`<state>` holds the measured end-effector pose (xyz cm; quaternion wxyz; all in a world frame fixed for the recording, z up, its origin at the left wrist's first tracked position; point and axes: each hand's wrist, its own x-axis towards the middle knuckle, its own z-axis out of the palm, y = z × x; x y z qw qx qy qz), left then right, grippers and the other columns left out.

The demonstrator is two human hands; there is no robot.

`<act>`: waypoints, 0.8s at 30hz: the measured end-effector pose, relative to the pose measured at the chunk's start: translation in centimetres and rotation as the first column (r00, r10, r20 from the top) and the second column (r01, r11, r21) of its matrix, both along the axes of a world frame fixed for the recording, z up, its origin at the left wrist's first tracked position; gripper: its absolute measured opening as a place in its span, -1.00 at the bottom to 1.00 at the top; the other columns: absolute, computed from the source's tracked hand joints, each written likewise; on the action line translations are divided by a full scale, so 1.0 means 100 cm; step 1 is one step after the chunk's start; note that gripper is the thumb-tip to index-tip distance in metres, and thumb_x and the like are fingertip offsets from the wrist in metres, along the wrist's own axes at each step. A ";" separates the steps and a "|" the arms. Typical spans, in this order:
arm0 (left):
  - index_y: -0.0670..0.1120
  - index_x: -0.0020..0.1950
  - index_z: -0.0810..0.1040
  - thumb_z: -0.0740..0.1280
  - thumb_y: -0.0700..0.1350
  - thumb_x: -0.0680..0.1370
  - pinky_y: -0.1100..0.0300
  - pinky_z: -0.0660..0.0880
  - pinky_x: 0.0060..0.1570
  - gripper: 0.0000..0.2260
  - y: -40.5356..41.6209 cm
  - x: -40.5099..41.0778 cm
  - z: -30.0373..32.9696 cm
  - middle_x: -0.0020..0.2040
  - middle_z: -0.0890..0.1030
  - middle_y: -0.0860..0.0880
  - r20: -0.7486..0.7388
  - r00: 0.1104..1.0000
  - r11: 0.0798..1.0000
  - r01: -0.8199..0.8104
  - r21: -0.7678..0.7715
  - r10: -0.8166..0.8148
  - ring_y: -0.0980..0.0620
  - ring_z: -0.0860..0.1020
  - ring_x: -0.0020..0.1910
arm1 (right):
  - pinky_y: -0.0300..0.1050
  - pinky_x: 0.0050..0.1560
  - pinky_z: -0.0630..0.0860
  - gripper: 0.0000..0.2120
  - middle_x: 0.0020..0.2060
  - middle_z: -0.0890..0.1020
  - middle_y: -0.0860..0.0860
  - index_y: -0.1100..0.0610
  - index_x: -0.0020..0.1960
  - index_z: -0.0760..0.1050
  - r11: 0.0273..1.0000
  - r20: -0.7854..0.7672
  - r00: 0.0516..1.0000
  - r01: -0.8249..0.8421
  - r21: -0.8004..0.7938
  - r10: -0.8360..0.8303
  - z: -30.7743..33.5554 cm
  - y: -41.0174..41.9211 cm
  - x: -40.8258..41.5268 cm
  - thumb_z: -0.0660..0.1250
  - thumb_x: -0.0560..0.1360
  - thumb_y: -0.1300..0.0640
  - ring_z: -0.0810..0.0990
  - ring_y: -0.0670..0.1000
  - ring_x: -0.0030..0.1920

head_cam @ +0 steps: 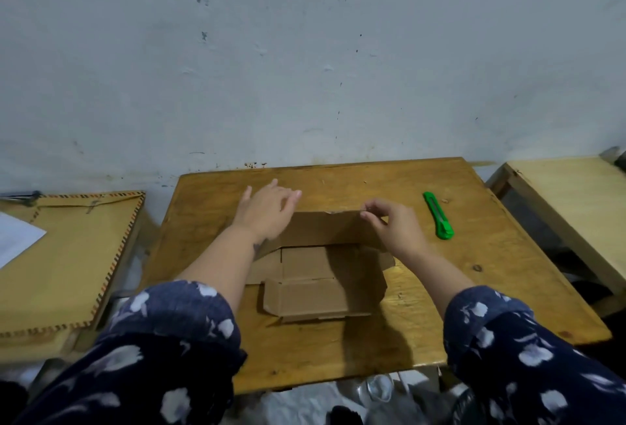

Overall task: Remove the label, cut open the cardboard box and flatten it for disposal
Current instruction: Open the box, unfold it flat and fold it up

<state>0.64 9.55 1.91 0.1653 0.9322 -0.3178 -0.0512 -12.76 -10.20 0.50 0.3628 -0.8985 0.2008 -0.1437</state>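
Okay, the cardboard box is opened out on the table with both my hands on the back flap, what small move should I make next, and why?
Probably press the raised far flap of the brown cardboard box down flat. It stands up, pinched at its top edge by the right hand, while the open left hand rests behind it; the nearer panels lie almost flat.

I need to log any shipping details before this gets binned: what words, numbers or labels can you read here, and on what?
None can be read.
Cardboard box: plain brown panels, no label or print showing.
Green utility knife: no legible marking.
White paper at left: blank as seen.
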 end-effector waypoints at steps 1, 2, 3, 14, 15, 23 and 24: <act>0.03 0.40 0.40 -0.10 0.21 0.62 -0.13 -0.04 0.49 -0.50 0.003 -0.004 0.000 0.48 0.34 0.00 -0.080 0.997 0.999 0.010 0.040 -0.007 0.05 0.15 0.51 | -0.30 -0.01 0.41 -0.80 0.02 0.67 -0.03 0.08 0.13 0.61 1.000 -0.006 1.000 -0.009 -0.023 0.009 -0.002 0.004 -0.009 0.33 0.53 0.12 0.55 -0.13 0.01; 0.05 0.42 0.38 -0.10 0.24 0.61 -0.14 -0.02 0.49 -0.48 0.005 -0.009 -0.002 0.50 0.28 -0.03 -0.150 0.989 0.997 0.019 0.077 -0.007 0.01 0.14 0.52 | -0.31 0.01 0.43 -0.80 0.02 0.67 -0.06 0.05 0.12 0.61 0.998 -0.011 1.000 -0.025 -0.053 0.025 -0.004 0.007 -0.018 0.33 0.52 0.12 0.57 -0.14 0.03; 0.06 0.43 0.36 -0.10 0.27 0.60 -0.15 0.01 0.48 -0.47 0.008 -0.013 -0.005 0.52 0.24 -0.03 -0.207 0.978 0.993 0.035 0.111 -0.012 -0.01 0.13 0.52 | -0.31 0.02 0.46 -0.80 0.02 0.67 -0.08 0.03 0.12 0.62 0.995 -0.020 0.999 -0.048 -0.085 0.047 -0.008 0.009 -0.025 0.33 0.52 0.12 0.59 -0.14 0.04; 0.07 0.56 -0.04 -0.11 0.30 0.58 -0.18 -0.18 0.46 -0.40 0.018 -0.039 -0.059 0.58 -0.10 0.06 -0.302 0.950 0.918 0.188 0.350 -0.079 0.04 -0.11 0.55 | -0.03 0.20 0.51 -0.76 0.08 0.67 -0.12 -0.06 0.10 0.62 0.851 -0.083 0.963 -0.266 -0.453 0.256 -0.064 0.012 -0.080 0.33 0.45 0.03 0.61 -0.12 0.12; 0.09 0.56 -0.07 -0.12 0.29 0.58 -0.20 -0.19 0.45 -0.41 0.018 -0.039 -0.064 0.58 -0.13 0.07 -0.294 0.952 0.913 0.190 0.362 -0.082 0.05 -0.13 0.55 | -0.01 0.17 0.52 -0.77 0.06 0.68 -0.12 -0.05 0.08 0.62 0.841 -0.092 0.959 -0.281 -0.462 0.269 -0.069 0.010 -0.080 0.34 0.44 0.03 0.62 -0.11 0.11; 0.11 0.55 -0.20 -0.14 0.24 0.61 -0.30 -0.23 0.41 -0.44 0.003 -0.025 -0.092 0.55 -0.27 0.09 -0.203 0.975 0.904 0.169 0.393 -0.094 0.09 -0.23 0.53 | 0.03 0.14 0.55 -0.69 0.08 0.68 -0.03 0.01 0.07 0.64 0.821 -0.151 0.947 -0.321 -0.472 0.284 -0.092 -0.015 -0.055 0.51 0.34 0.21 0.63 0.01 0.13; 0.11 0.55 -0.21 -0.14 0.24 0.61 -0.30 -0.23 0.41 -0.44 0.001 -0.020 -0.094 0.55 -0.28 0.09 -0.196 0.977 0.905 0.161 0.393 -0.089 0.09 -0.24 0.53 | 0.02 0.15 0.55 -0.69 0.08 0.68 -0.02 0.02 0.08 0.64 0.818 -0.146 0.946 -0.325 -0.475 0.291 -0.093 -0.019 -0.048 0.50 0.35 0.21 0.63 0.03 0.14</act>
